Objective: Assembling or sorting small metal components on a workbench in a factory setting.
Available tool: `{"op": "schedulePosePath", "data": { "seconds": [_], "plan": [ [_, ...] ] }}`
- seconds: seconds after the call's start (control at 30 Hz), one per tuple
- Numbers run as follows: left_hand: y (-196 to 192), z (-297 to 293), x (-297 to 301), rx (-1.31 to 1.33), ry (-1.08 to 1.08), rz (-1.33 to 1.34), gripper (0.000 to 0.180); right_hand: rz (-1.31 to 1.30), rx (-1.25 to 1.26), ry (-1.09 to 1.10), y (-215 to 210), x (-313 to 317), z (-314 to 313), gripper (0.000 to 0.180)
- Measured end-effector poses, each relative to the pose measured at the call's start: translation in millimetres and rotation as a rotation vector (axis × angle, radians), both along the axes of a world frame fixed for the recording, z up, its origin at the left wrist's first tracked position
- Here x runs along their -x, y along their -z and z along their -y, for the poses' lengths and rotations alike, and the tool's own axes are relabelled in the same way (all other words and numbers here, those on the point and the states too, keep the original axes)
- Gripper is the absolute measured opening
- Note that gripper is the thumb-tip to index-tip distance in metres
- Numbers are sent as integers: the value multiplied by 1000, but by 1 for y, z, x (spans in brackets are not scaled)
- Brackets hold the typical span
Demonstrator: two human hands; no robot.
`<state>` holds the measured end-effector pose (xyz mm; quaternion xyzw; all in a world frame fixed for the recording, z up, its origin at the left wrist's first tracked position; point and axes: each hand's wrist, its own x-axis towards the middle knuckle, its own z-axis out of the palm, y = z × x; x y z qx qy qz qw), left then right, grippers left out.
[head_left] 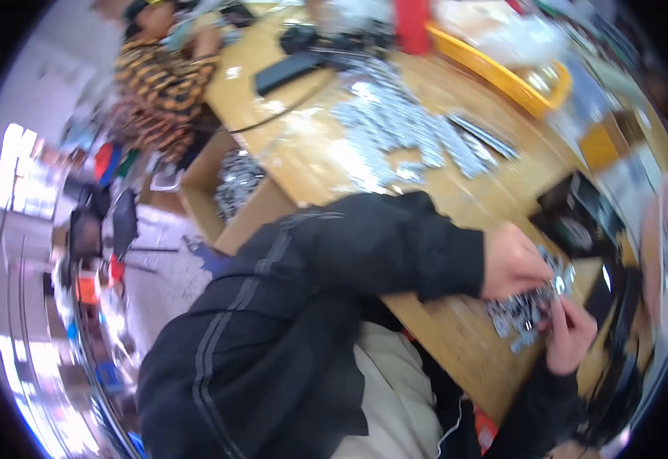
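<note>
At the right of the wooden table, my left hand [514,262] reaches over a pile of small shiny metal parts [519,315]. Its fingers are curled closed at the pile's far edge, and what they hold is hidden. My right hand [570,335] comes up from below, thumb and fingers pinched at the pile's right side. A small shiny piece [560,286] shows between the two hands, too blurred to name or to tell which hand grips it. Both dark sleeves cover my arms down to the wrists.
Rows of silvery parts [395,122] cover the far table [303,172]. A yellow tray [495,70] stands beyond, and a dark open box [576,214] is beside my hands. A cardboard box [260,218] of metal parts stands left of the table. Another person [167,76] sits at the far left.
</note>
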<state>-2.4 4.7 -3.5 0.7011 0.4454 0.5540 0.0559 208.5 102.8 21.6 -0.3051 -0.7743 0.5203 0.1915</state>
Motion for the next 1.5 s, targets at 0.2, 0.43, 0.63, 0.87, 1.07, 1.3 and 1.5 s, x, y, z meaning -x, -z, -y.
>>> {"op": "schedulePosePath", "data": {
  "seconds": [0.2,0.43,0.63,0.87,1.07,1.3,1.5],
  "plan": [
    [-3,-1,1,-152,97,101,17,-84,21,66,7,7,12,8],
    [-6,11,2,122,189,96,11,-195,-336,-93,2,6,18,15],
    [-6,12,5,152,182,106,11,-220,-297,-81,-1,5,20,14],
    [-2,-2,0,106,183,110,13,-193,-238,136,-3,-4,21,11],
    [-6,6,5,97,154,95,14,-142,-359,-103,-10,17,23,14],
    [-13,9,3,354,131,141,11,-205,-321,-46,1,19,26,16],
    [-17,12,-3,556,226,376,16,-233,27,110,3,18,22,15]
  ]
}}
